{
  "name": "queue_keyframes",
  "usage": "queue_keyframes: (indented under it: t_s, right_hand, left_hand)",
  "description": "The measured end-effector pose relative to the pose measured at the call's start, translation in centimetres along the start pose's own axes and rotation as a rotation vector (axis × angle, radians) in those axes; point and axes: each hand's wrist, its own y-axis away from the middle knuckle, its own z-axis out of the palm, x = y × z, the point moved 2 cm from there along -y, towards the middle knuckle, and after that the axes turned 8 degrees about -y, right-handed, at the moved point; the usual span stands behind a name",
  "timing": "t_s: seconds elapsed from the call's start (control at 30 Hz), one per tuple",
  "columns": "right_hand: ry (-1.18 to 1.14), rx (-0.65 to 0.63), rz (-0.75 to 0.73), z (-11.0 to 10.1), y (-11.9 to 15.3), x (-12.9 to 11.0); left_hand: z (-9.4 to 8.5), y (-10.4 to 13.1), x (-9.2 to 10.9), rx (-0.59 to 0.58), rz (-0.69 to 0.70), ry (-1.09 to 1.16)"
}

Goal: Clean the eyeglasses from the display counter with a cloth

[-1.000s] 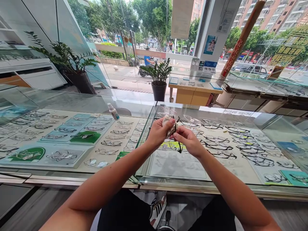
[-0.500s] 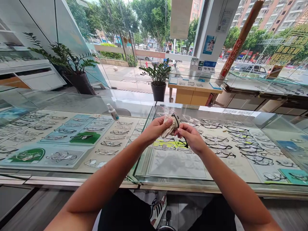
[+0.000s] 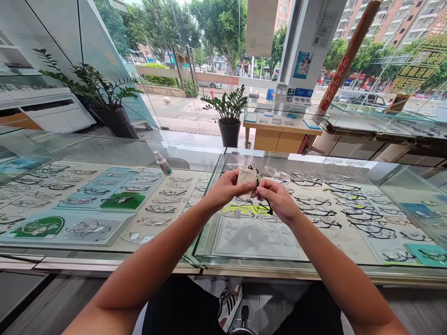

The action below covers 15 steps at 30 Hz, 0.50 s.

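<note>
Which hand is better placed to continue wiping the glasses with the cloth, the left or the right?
Probably the left. The left hand already pinches the cloth around part of the glasses, so it can rub at once. The right hand grips the frame and steadies it above the glass counter.

A pale beige cloth (image 3: 245,179), bunched and folded, is held in the air just above the glass table (image 3: 265,260), wrapped over the front of black-framed glasses (image 3: 261,195). One thin dark temple hangs down from the cloth, slanting toward the table without touching it.
</note>
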Motion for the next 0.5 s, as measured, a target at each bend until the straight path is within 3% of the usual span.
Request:
queue_keyframes:
  t_s: [0.33, 0.5]
  right_hand:
    - [-0.006, -0.047, 0.012, 0.6, 0.2, 0.5]
    - [-0.003, -0.079, 0.015, 0.8, 0.2, 0.6]
  left_hand:
    - [1.2, 0.2, -0.2, 0.195, 0.051, 0.017]
    - [1.8, 0.2, -0.4, 0.229, 0.087, 0.057]
